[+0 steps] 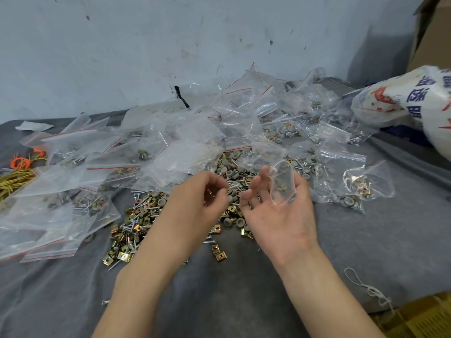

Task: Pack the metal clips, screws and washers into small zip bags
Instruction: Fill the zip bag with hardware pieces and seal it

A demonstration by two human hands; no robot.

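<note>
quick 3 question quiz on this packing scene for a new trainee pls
1. True or false: the right hand holds a small zip bag.
2. The loose pile of clips, screws and washers lies on: A) a grey cloth B) a metal tray C) a white plate.
3. Fill in: the orange and yellow cords lie at the far ___ edge of the view.

Key: 1 true; 2 A; 3 left.
</note>
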